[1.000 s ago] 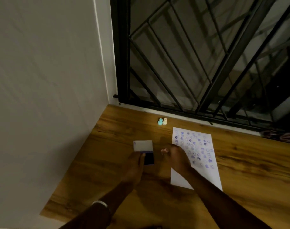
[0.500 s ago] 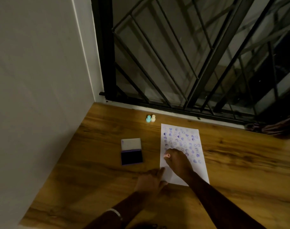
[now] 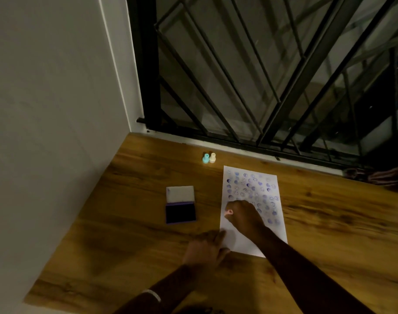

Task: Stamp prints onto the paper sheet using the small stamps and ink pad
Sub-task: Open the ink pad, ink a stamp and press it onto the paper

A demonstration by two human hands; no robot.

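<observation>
A white paper sheet (image 3: 268, 184) lies on the wooden floor, its upper part covered with several purple and blue prints. My right hand (image 3: 244, 216) rests on the sheet's left middle, closed around a small pink stamp (image 3: 228, 212) whose tip shows at the fist. My left hand (image 3: 206, 248) lies flat with its fingers on the sheet's near left corner. The ink pad (image 3: 181, 214) sits open to the left of the sheet, its white lid folded back. A teal stamp (image 3: 206, 158) and a cream stamp (image 3: 213, 157) stand upright side by side beyond the sheet.
A white wall (image 3: 46, 132) runs along the left. A black metal window grille (image 3: 261, 75) rises at the far edge of the floor. A dark bundle (image 3: 379, 177) lies at the far right by the grille.
A second ago my left hand was at the ink pad and my right hand hovered beside it. Both have moved onto the paper; in the last half second they stayed nearly still.
</observation>
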